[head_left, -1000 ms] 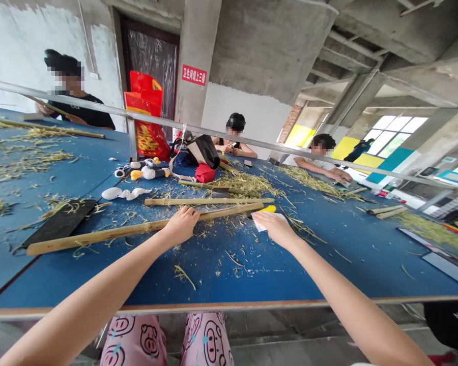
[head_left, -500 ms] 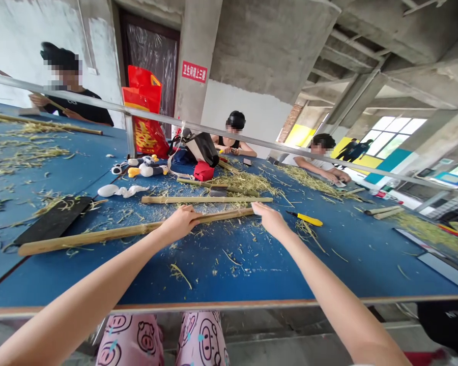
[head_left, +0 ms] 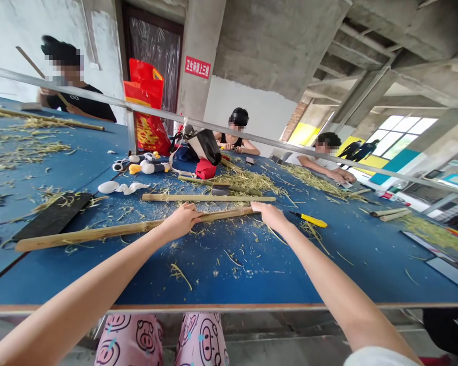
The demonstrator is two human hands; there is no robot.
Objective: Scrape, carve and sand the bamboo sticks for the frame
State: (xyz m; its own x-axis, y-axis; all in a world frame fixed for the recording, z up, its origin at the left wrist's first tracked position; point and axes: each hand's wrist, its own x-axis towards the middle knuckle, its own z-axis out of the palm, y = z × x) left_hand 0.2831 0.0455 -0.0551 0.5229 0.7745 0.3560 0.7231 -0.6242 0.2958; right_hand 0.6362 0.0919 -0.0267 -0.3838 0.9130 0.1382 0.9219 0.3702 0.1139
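A long bamboo stick [head_left: 99,234] lies across the blue table [head_left: 252,274] in front of me. My left hand [head_left: 181,222] is closed around its middle. My right hand [head_left: 269,214] grips its right end, fingers curled over the tip. A second, shorter bamboo stick [head_left: 208,198] lies just behind it. To the right of my right hand a yellow-handled knife [head_left: 311,219] rests on the table, apart from my fingers.
Bamboo shavings litter the table. A black board [head_left: 51,216] lies at left, white cloth [head_left: 120,187] and toys [head_left: 145,165] behind, a red bag [head_left: 147,114] and black bag [head_left: 202,145] by the metal rail. Three other people sit at the far side.
My right hand left the white paper and yellow knife and took hold of the stick's right end. The knife now lies farther right. My left hand kept its grip.
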